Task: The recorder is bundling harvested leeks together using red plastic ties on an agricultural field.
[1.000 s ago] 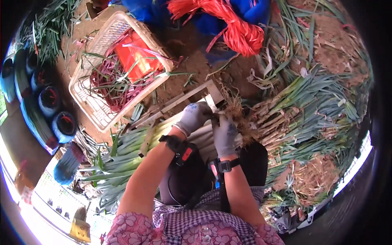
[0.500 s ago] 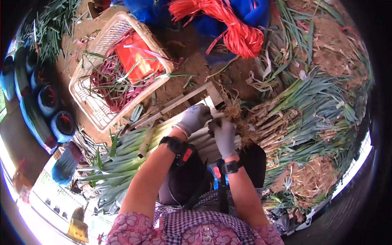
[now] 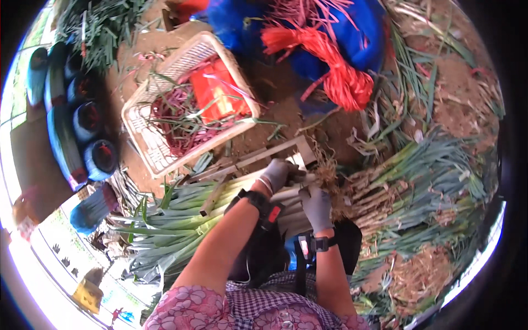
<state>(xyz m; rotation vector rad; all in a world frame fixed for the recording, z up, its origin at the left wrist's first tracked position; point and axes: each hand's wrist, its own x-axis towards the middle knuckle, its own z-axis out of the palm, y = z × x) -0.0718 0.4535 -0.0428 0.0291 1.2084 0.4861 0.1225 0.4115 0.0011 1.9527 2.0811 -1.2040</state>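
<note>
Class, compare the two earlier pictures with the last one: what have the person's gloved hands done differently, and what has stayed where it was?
Very little changed. The left hand and right hand, both in grey gloves, stay closed on the bundle of long white-stalked green onions near its root end, shifting only slightly. The white plastic basket, the red twine bundle and the onion pile have not moved.

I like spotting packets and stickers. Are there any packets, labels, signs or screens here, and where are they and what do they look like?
Red packet: flat, shiny, roughly rectangular, lying inside the white plastic basket at upper left, among thin reddish strings.
Labels, signs and screens: none that can be made out.
</note>
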